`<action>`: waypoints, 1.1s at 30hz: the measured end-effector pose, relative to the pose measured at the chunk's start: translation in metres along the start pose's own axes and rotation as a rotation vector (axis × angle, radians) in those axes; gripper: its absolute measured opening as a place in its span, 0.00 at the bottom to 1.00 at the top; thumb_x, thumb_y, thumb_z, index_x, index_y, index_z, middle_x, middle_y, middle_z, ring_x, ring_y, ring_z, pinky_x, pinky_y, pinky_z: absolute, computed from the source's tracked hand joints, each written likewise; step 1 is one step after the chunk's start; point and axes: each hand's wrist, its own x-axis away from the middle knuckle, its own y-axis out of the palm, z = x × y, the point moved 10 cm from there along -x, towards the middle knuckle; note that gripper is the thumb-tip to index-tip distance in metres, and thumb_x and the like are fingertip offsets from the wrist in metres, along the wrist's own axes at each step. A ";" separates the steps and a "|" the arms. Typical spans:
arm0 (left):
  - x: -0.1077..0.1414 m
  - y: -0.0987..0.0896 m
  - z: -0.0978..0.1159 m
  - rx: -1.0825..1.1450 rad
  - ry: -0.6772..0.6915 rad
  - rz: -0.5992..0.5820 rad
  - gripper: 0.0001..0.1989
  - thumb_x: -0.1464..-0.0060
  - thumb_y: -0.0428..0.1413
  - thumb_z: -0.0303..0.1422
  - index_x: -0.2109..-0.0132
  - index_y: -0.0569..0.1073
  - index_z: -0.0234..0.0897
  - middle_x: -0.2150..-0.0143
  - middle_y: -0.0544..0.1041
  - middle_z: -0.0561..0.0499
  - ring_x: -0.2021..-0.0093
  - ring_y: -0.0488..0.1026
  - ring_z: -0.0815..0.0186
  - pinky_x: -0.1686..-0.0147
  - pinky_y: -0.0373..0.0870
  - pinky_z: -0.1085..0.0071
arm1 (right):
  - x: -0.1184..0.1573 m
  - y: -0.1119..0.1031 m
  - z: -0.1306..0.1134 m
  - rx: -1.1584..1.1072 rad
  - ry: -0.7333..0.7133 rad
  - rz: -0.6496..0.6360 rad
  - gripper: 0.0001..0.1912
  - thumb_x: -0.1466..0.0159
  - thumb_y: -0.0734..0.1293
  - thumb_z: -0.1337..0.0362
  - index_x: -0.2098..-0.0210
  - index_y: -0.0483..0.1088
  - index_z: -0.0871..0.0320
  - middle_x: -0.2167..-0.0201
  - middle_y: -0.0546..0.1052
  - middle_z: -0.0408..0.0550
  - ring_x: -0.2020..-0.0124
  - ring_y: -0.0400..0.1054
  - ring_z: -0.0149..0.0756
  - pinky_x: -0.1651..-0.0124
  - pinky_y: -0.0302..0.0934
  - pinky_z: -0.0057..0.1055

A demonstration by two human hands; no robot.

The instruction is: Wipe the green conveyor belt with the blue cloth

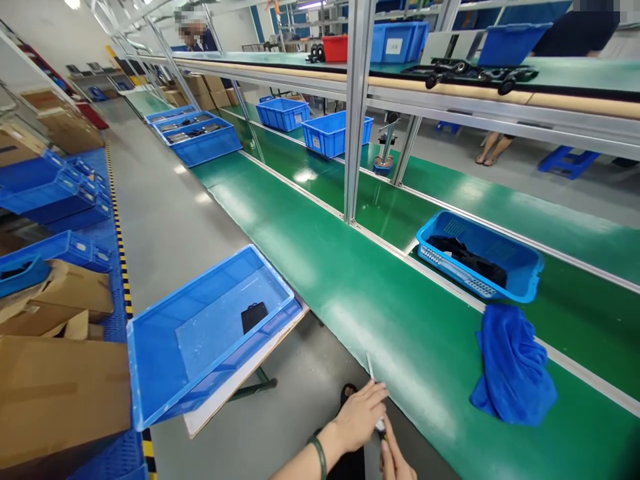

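Note:
My left hand (357, 415), with a green bangle at the wrist, is at the lower centre. Its fingers are closed together over a slim tool, and a thin pale shaft (370, 367) sticks out beyond them towards the green bench edge. Just below, my right hand (397, 460) grips the tool's dark handle (383, 432), which shows a bit of white and yellow. The tool's middle is hidden under my fingers, so its exact kind does not show. Both hands are beside the near edge of the green bench (320, 267).
A crumpled blue cloth (515, 367) lies on the bench at right, near a blue basket (530, 283) with black items. On a side table at left stands a large blue bin (200, 340) holding a black flat piece (254, 317). A metal post (354, 133) rises from the bench.

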 end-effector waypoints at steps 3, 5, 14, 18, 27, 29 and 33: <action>0.015 -0.014 -0.012 0.039 -0.112 0.025 0.18 0.38 0.44 0.23 0.44 0.70 0.30 0.38 0.68 0.36 0.33 0.58 0.54 0.36 0.59 0.51 | 0.001 0.018 -0.004 -0.088 0.036 -0.045 0.42 0.37 0.49 0.34 0.40 0.69 0.57 0.84 0.71 0.41 0.85 0.67 0.34 0.78 0.65 0.26; 0.015 -0.016 -0.008 0.067 -0.096 0.007 0.19 0.39 0.46 0.24 0.42 0.69 0.31 0.37 0.68 0.38 0.33 0.58 0.57 0.34 0.58 0.56 | 0.005 0.019 0.002 -0.122 0.096 0.000 0.42 0.35 0.48 0.35 0.37 0.65 0.57 0.84 0.70 0.40 0.87 0.65 0.32 0.80 0.63 0.25; 0.044 -0.020 -0.008 0.120 -0.162 0.051 0.31 0.41 0.46 0.21 0.32 0.53 0.38 0.32 0.59 0.42 0.31 0.53 0.57 0.34 0.56 0.51 | -0.003 0.026 0.002 -0.085 0.007 -0.012 0.35 0.34 0.49 0.39 0.41 0.70 0.51 0.70 0.81 0.45 0.72 0.77 0.39 0.65 0.72 0.30; 0.058 -0.026 -0.008 0.168 -0.221 0.162 0.31 0.37 0.43 0.25 0.30 0.48 0.41 0.29 0.51 0.43 0.30 0.47 0.54 0.34 0.51 0.45 | 0.001 0.039 0.002 -0.096 -0.041 -0.027 0.34 0.34 0.50 0.41 0.46 0.75 0.52 0.60 0.82 0.49 0.56 0.77 0.46 0.54 0.71 0.34; 0.145 -0.027 -0.050 0.474 -0.648 0.402 0.23 0.33 0.42 0.40 0.34 0.62 0.46 0.31 0.58 0.47 0.31 0.53 0.54 0.32 0.47 0.48 | 0.005 0.041 0.001 -0.087 -0.031 -0.049 0.30 0.32 0.51 0.45 0.41 0.69 0.49 0.59 0.81 0.45 0.59 0.77 0.40 0.56 0.70 0.31; 0.149 -0.016 -0.055 0.593 -0.751 0.431 0.24 0.34 0.43 0.45 0.36 0.65 0.44 0.33 0.62 0.46 0.32 0.56 0.54 0.32 0.50 0.51 | 0.004 0.044 0.003 -0.044 0.043 -0.070 0.32 0.31 0.49 0.45 0.38 0.66 0.52 0.66 0.82 0.45 0.69 0.77 0.37 0.61 0.71 0.29; 0.128 0.018 -0.060 0.866 -0.952 0.515 0.34 0.37 0.41 0.53 0.37 0.66 0.34 0.38 0.68 0.36 0.38 0.66 0.51 0.38 0.63 0.53 | 0.007 0.049 -0.006 -0.057 -0.007 -0.093 0.33 0.33 0.51 0.42 0.41 0.69 0.53 0.61 0.82 0.45 0.70 0.76 0.35 0.59 0.70 0.27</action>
